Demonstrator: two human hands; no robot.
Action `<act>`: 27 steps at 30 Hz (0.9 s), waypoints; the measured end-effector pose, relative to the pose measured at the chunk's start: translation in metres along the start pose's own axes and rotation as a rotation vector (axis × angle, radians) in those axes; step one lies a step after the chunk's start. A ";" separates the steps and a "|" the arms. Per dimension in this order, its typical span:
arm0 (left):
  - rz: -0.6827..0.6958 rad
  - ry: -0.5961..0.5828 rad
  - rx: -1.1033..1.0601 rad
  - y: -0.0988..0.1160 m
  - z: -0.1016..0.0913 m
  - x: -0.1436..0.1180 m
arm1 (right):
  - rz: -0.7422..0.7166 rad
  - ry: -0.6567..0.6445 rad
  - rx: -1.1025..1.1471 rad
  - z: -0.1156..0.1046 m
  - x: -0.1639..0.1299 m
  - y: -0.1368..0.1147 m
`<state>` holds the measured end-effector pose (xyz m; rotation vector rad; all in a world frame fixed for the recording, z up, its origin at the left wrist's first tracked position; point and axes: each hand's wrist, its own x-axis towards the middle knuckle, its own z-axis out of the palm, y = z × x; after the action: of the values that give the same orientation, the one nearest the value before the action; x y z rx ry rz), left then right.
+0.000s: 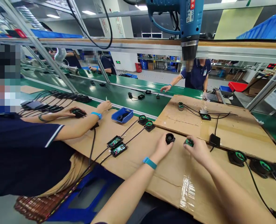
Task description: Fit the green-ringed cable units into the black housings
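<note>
A person works at a cardboard-covered bench (133, 155) beside a green conveyor belt (128, 93). The person's left hand (162, 146), with a teal wristband (149, 162) on its wrist, is closed around a small round black cap (169, 137), gripping it at the fingertips just above the cardboard. The right hand (198, 151) is closed around a round part with a green centre (189, 142), held just beside the cap; the 2 parts are near each other but not touching.

To the left on the cardboard lie 2 open black boxes showing green circuit boards (117, 146), with black cables running up to 2 more round green-centred parts (146, 122). A small blue tray (122, 115) sits at the belt's edge. To the right, a black adapter block (214, 140) rests on a raised cardboard sheet, and further round parts (237, 157) lie near the right edge.

A co-worker in a dark blue shirt sits on the left, one hand (69, 112) on a black part (78, 112). A blue heat gun (184, 21) hangs overhead. Another person (196, 74) stands across the belt.
</note>
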<state>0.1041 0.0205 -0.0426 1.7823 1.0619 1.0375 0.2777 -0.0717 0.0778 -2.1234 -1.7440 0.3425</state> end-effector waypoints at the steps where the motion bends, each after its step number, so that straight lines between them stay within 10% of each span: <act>1: 0.007 -0.007 -0.005 0.001 0.002 -0.004 | 0.010 -0.029 -0.028 0.006 -0.019 0.004; 11: 0.033 0.058 0.218 0.022 -0.003 -0.067 | -0.133 -0.116 0.059 0.038 -0.069 0.041; 27: 0.084 -0.038 0.132 0.031 0.007 -0.076 | -0.155 -0.096 0.020 0.044 -0.068 0.045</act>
<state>0.0947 -0.0611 -0.0350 1.9598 1.0604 0.9995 0.2859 -0.1401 0.0152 -1.9727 -1.9362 0.4227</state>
